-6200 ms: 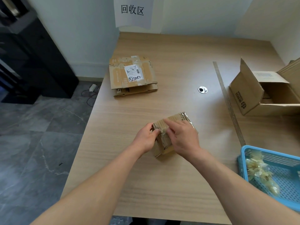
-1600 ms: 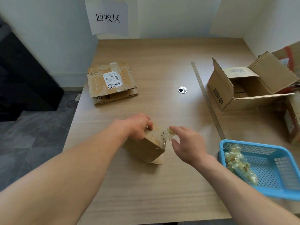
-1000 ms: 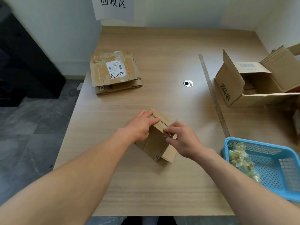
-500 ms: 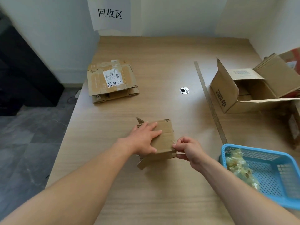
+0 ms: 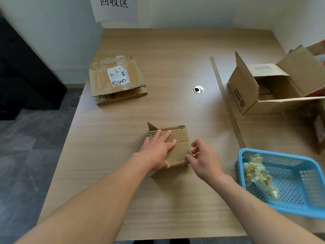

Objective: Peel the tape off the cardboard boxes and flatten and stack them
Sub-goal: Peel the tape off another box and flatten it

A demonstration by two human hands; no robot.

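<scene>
Left hand (image 5: 158, 152) lies flat with straight fingers, pressing down the small cardboard box (image 5: 179, 141). The box lies collapsed around the middle of the surface (image 5: 175, 59), toward its near edge. Right hand (image 5: 204, 159) has thumb and forefinger curled together at the box's right edge, pinching what looks like a sliver of tape (image 5: 189, 152), though it is too small to be sure. I judge this to be the last of the peeling on this box. The next move calls for pulling that sliver free and dropping it in the blue basket (image 5: 295, 184) at the near right corner, among the peeled tape wads (image 5: 258, 175). The box then goes onto the stack of flattened boxes (image 5: 116, 80) by the left edge, toward the far corner. An open cardboard box (image 5: 244, 92) waits at the right edge.
</scene>
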